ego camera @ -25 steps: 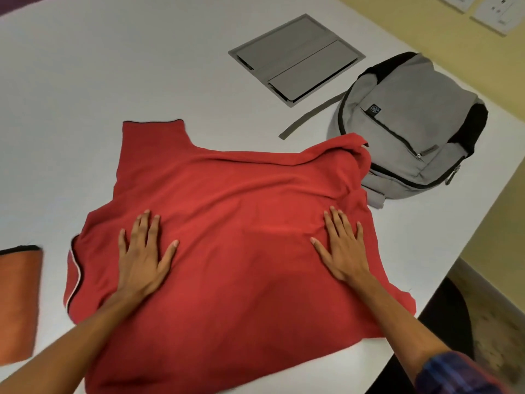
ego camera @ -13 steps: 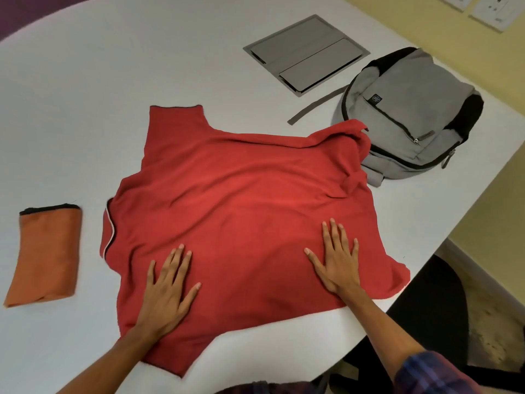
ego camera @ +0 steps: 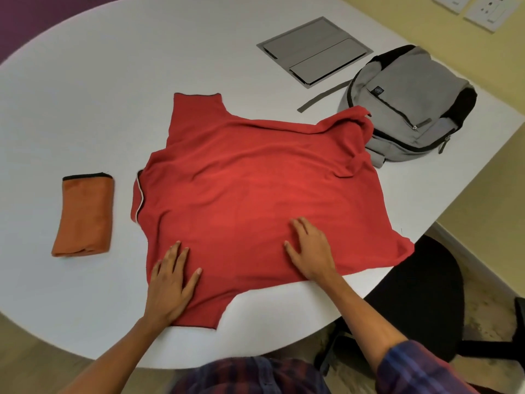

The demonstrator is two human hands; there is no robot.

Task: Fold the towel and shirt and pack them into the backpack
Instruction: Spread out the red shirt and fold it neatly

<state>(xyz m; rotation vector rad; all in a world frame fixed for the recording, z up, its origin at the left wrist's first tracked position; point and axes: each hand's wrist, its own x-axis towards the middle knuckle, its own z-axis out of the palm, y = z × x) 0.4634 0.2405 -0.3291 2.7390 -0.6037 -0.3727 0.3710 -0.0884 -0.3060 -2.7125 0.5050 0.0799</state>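
Lying under both flat hands: shirt

White table; grey flap panel set in top; black chair; wall sockets.

The red shirt lies spread on the white table. The left hand presses flat on its near edge, and the right hand presses flat beside it, fingers straight. Left of the left hand lies the folded orange towel. Beyond the right hand, the grey backpack touches the far shirt corner.
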